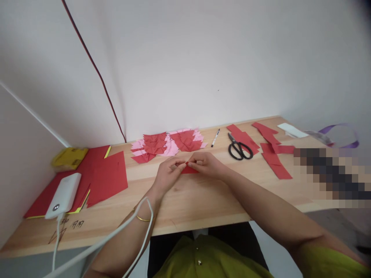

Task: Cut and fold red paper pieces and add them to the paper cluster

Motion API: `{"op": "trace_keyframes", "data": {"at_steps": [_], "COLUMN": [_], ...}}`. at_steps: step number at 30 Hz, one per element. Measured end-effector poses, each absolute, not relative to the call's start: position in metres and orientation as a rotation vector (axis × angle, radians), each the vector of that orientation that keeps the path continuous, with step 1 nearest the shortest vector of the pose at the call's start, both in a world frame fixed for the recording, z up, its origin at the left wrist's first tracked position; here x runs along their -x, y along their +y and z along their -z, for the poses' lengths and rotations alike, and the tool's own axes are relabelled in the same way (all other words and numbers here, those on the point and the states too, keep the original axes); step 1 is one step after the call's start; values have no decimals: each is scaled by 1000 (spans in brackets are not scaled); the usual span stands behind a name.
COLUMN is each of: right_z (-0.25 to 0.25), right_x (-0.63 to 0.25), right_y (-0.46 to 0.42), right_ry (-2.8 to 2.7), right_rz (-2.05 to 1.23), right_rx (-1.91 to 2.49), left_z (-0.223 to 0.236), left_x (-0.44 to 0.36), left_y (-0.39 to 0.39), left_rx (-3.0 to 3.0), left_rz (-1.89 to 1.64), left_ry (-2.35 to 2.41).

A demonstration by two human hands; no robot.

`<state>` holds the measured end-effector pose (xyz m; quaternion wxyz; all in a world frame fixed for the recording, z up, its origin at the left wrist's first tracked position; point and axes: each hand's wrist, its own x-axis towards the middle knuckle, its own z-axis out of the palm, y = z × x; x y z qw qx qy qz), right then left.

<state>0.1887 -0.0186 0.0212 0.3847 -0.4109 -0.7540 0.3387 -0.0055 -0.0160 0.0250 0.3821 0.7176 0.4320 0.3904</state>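
A small piece of red paper [190,170] is pinched between my two hands over the middle of the table. My left hand [171,170] grips its left side with thumb and fingertips, and my right hand [204,164] does the same on the right. The fingertips of both hands almost meet at the paper's top, hiding part of it. Just beyond my hands lie piles of folded red paper pieces [185,141] and pink paper pieces [171,147].
Black-handled scissors [240,148], a marker [215,138] and red paper strips [276,164] lie to the right. On the left are red sheets [108,179], a white power bank [64,195] and a yellow packet [69,158]. A white cable [116,231] crosses my left forearm.
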Motion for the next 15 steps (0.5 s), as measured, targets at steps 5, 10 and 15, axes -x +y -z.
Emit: {"op": "trace_keyframes", "data": {"at_steps": [5, 10, 15], "right_z": [-21, -21, -14], "right_x": [-180, -186, -213], "right_y": [-22, -18, -2], "right_ry": [-2082, -2173, -2138], "right_rz": [-747, -694, -515], "right_rx": [1064, 1136, 1237], "left_z": [-26, -27, -33], "left_x": [1, 5, 30], "left_y": [-21, -19, 0], "left_rx": [-2147, -2092, -1628], "left_rz": [-933, -1002, -1300], "left_ry": [1067, 1153, 1386]}}
